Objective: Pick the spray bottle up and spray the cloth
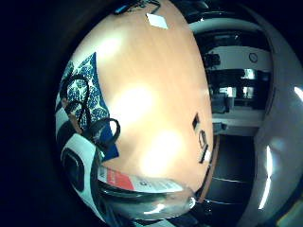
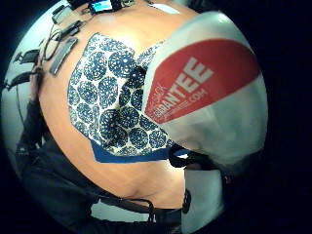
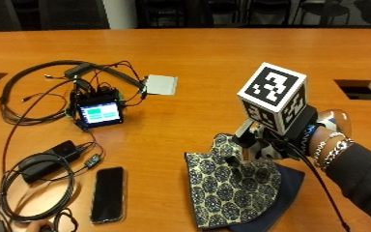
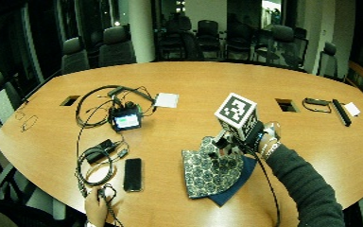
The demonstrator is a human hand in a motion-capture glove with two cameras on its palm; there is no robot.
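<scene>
A blue-and-white patterned cloth (image 3: 237, 186) with a navy underside lies on the wooden table (image 3: 198, 53) near its front edge. My gloved right hand (image 3: 272, 142) hovers just above the cloth's far corner, fingers curled round a spray bottle. In the outside view the hand hides most of the bottle; a clear rounded part (image 3: 332, 120) shows by the wrist. The thumb side palm view is filled by the white spray bottle (image 2: 209, 92) with its red label, over the cloth (image 2: 112, 97). The little finger side view shows the bottle (image 1: 142, 189) and the cloth (image 1: 90, 90).
To the left of the cloth lie a black phone (image 3: 108, 193), a black adapter with coiled cables (image 3: 47, 159), a small lit screen device (image 3: 100, 112) and a white square pad (image 3: 161, 84). A rectangular cutout (image 3: 359, 88) sits in the table at the right.
</scene>
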